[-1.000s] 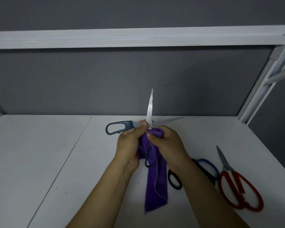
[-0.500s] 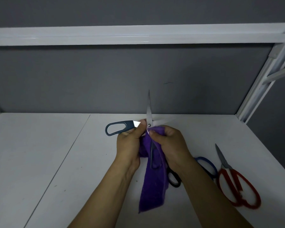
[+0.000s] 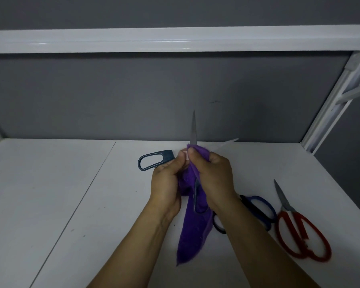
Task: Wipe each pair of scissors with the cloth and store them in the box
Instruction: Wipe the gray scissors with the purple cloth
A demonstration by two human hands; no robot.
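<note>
One head-worn wide-angle camera looks forward and down from above the person's forearms. It faces a grey back wall (image 3: 112,96) across a white table (image 3: 50,183). Both hands sit close, at frame centre. No second view exists.

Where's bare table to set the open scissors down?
Left of the hands: the table is bare across its seam to the left edge. Crowded on the right: blue-handled scissors and red-handled scissors lie close together.
</note>
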